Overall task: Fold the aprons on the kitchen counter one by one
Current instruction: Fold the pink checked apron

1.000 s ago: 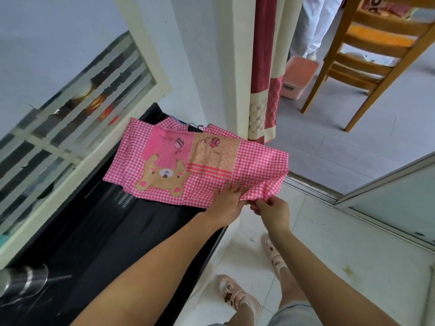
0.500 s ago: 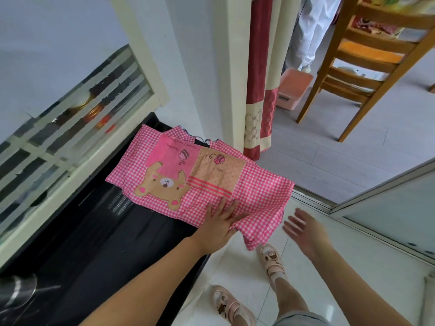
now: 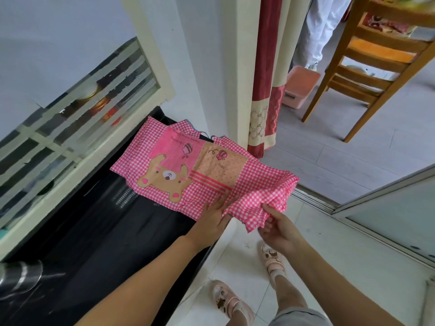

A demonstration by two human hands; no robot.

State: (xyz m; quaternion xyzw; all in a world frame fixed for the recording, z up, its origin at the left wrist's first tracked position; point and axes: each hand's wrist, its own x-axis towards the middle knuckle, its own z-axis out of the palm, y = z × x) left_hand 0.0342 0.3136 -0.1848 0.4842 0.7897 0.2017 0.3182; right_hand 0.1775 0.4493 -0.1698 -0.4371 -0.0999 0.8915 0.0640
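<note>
Head view: the apron (image 3: 211, 170) lies on the black counter (image 3: 117, 243), its long axis running from 10 to 4 o'clock and its 4 o'clock end hanging off the edge. The left hand (image 3: 211, 220) presses it with straight fingers. The right hand (image 3: 280, 229), nearer that end, pinches the hanging cloth. A curtain (image 3: 266, 90) and a chair (image 3: 376, 55) stand toward 1 o'clock.

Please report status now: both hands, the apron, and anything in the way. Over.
Left hand flat, pressing pink checked cloth apron with bear print on black counter. Right hand grips its overhanging end. Shiny metal vessel far down counter, apart.
</note>
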